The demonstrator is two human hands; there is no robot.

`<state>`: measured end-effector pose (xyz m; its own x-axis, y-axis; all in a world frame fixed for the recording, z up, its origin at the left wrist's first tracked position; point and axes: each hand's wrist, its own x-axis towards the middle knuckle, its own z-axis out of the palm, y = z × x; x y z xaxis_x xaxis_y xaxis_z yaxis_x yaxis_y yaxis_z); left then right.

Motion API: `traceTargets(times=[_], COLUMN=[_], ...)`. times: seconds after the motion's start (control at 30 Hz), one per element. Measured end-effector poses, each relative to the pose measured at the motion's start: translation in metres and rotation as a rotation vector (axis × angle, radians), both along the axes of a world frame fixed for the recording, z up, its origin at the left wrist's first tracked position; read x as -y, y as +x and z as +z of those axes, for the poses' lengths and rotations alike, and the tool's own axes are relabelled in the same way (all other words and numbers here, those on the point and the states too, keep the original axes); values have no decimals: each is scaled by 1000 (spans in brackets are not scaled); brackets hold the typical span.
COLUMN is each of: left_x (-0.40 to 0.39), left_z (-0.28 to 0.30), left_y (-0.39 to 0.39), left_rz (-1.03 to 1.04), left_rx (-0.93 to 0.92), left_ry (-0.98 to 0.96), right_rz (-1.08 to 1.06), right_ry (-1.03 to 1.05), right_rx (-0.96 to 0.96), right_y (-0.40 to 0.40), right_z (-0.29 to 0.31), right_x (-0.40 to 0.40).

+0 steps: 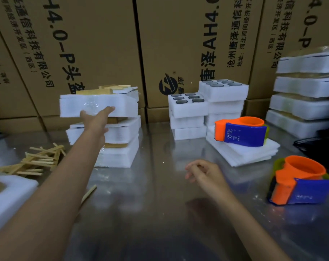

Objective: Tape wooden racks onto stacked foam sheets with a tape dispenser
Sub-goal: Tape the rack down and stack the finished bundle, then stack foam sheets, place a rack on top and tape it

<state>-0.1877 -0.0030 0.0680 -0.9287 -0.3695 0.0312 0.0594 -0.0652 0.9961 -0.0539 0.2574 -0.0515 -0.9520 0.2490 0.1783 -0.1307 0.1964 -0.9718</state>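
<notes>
**Taped bundle held over the left stack**

Your left hand (96,117) grips a taped foam bundle (98,105) with a wooden rack (105,89) on top, holding it just above the stack of bundles (120,146) on the bench (159,213). Your right hand (203,173) hovers loosely curled, holding nothing. Two tape dispensers lie to your right: one (242,131) on foam sheets (240,153), one (301,182) on the bench.
</notes>
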Motion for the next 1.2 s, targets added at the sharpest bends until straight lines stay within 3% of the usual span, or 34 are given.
traceTargets(times=[0.07,0.2,0.47,0.63,0.97,1.1,1.2], left_x=[-2,-1,8,-9,-24,-48,-74], left_z=[-2,-7,-22,-49,-124,-138,-147], left_y=[0,0,11,28,50,48,45], left_rz=[-47,-104,26,244,-40,-188,-294], left_rx=[-50,-35,-29,-91,-21,-46,-89], left_ry=[52,-104,-215,-253,-636,-717,-778], right_rz=[14,18,-76,-96,-152,-131,-294], right_ry=[24,90,119,156,247,398,625], right_rx=[-5,2,59,67,73,57,-104], right_y=[2,6,7,2,-1,-5,-24], right_z=[-1,-10,-38,-46,-52,-28,19], right_x=[-2,-5,-13,-13,-10,-16,-55])
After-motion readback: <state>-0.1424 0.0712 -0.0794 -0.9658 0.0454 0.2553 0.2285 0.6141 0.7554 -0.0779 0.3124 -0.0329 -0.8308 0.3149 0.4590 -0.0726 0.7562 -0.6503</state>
